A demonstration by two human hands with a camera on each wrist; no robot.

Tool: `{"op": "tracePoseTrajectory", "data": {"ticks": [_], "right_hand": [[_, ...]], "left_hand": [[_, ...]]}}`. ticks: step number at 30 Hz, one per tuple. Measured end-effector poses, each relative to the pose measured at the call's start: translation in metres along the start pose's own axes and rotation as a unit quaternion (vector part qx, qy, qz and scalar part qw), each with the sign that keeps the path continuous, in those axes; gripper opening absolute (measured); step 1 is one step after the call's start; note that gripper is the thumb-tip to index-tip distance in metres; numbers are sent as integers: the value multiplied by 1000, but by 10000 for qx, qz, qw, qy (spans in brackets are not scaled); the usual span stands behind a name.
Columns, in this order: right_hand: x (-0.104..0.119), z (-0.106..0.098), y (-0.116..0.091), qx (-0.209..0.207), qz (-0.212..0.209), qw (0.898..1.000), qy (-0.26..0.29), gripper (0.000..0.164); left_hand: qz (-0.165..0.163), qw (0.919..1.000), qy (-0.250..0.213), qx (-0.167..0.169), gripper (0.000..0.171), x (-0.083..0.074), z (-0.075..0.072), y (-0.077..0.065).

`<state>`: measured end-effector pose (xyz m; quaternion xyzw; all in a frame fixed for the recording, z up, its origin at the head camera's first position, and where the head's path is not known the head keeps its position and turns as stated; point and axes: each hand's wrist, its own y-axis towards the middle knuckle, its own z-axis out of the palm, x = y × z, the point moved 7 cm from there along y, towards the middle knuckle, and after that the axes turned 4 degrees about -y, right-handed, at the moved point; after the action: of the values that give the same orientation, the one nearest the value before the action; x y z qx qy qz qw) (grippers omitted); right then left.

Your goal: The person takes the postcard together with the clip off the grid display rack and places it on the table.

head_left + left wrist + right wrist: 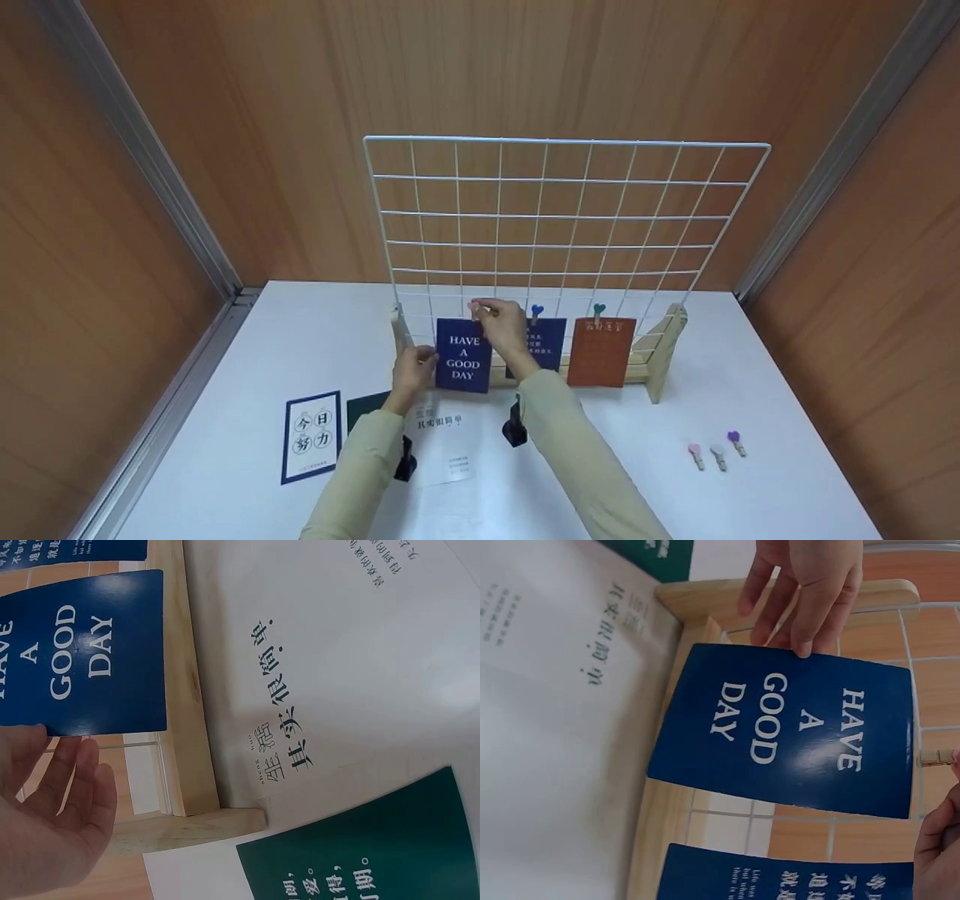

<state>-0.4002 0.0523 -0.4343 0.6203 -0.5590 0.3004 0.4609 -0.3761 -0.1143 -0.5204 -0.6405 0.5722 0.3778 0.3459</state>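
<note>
Holding the GOOD DAY card [784,731], left fingers [103,799] pinch its edge; right fingers [939,829] pinch 1 clothespin [934,758].

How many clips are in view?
6: pink clip, pale clip and purple clip on the table at right; blue clip on the middle card; green clip on the orange card; one clip in the right hand, at the GOOD DAY card. Others may be hidden.

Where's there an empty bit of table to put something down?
The white table is bare between the right sleeve and three loose clips, and left of the stand, behind the navy-bordered card. It's crowded by the stand, with the left hand, right hand and "HAVE A GOOD DAY" card, and nearer you, with the green card and white sheet.
</note>
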Motion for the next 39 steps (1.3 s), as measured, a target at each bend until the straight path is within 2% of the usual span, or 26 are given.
{"op": "tracePoseTrajectory", "data": {"ticks": [8,14,20,28,35,39], "right_hand": [[5,-5,-3,164,-161,9994,240,21],[0,-10,-6,305,-231,9988,312,23],[-5,-17,-10,469,-296,9980,306,23],[-24,-31,-14,418,-241,9988,-13,22],[-39,-43,-19,456,-59,9989,96,21],[-46,-50,-22,411,-2,9991,111,19]], "left_hand": [[112,9999,-125,24,21,1,0,-2],[-3,9999,-153,25,22,9,-1,-5],[91,9999,-117,5,20,9,-2,-8],[318,9989,-313,137,19,8,3,-16],[387,9981,-419,243,18,13,8,-24],[646,9967,-427,245,18,11,9,-28]]}}
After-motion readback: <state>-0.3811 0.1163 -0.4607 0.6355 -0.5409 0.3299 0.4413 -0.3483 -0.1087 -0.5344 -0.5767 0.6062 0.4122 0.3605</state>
